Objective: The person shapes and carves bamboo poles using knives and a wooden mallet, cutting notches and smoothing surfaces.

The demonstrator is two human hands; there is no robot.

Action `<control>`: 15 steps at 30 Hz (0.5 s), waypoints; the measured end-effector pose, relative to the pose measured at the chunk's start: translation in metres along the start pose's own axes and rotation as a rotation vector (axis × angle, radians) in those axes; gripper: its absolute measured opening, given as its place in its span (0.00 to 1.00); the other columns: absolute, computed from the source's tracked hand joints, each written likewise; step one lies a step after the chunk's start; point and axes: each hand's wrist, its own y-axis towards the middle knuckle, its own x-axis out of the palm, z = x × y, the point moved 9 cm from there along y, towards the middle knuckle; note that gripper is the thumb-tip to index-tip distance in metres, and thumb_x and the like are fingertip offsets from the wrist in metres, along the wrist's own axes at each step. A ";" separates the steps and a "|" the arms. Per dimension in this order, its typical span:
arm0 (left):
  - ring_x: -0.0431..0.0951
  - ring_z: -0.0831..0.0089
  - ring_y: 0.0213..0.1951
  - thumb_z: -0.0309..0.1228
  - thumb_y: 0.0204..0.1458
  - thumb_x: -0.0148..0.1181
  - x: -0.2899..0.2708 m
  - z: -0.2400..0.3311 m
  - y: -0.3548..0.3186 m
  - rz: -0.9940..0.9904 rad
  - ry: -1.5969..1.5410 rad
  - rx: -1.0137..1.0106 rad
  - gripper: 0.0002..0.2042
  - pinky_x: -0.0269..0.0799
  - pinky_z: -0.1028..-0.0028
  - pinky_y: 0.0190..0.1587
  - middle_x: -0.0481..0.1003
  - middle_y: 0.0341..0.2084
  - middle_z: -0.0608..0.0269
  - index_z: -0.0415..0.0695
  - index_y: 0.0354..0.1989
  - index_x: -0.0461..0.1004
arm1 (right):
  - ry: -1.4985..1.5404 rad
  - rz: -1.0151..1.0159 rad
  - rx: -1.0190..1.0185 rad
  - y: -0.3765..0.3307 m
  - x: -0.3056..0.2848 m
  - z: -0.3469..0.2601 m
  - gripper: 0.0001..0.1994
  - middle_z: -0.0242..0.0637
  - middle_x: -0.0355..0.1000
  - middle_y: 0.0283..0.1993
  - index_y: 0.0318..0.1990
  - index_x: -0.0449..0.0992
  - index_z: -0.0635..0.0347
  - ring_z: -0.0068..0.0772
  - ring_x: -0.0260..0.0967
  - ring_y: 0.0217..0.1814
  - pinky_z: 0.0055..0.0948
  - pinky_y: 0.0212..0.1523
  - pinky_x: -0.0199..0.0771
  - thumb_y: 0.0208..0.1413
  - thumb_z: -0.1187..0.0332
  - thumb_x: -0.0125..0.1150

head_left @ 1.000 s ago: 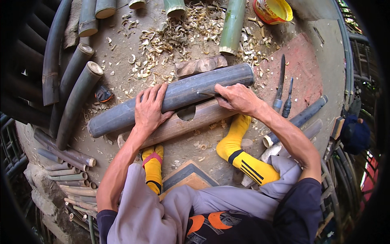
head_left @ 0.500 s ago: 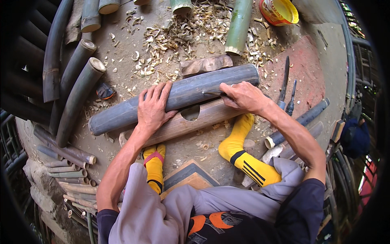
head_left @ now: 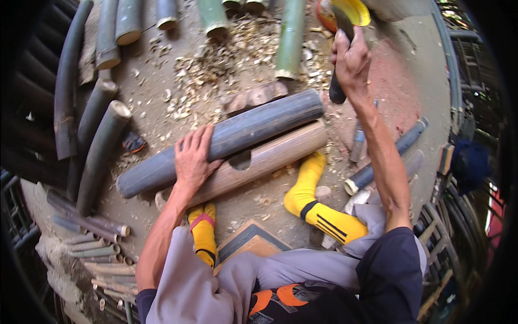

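Note:
A thick grey bamboo pole (head_left: 259,127) lies across a brown wooden log (head_left: 280,154) that has a notch cut in it. My left hand (head_left: 192,156) presses flat on the grey pole near its left half. Raised to the upper right, my right hand (head_left: 350,59) grips a tool by its dark handle (head_left: 338,89), well clear of the pole. The tool's working end is hidden behind a yellow container (head_left: 353,11). My feet in yellow socks (head_left: 313,205) brace against the log.
More bamboo sections (head_left: 102,151) lie at the left and along the top, among them a green one (head_left: 291,43). Wood chips (head_left: 226,59) cover the ground. Thin split strips (head_left: 91,254) are piled lower left. Metal tools and a short pole (head_left: 377,162) lie at the right.
My right hand left the grey pole and rose to the upper right, now gripping a dark-handled tool. My left hand stayed on the pole.

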 end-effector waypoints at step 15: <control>0.76 0.59 0.32 0.19 0.40 0.63 -0.026 0.032 -0.076 0.169 -0.479 0.099 0.13 0.73 0.69 0.35 0.74 0.28 0.56 0.39 0.37 0.75 | -0.472 -0.414 0.423 -0.138 0.016 0.185 0.39 0.64 0.67 0.47 0.66 0.51 0.69 0.58 0.69 0.47 0.46 0.46 0.71 0.53 0.60 0.64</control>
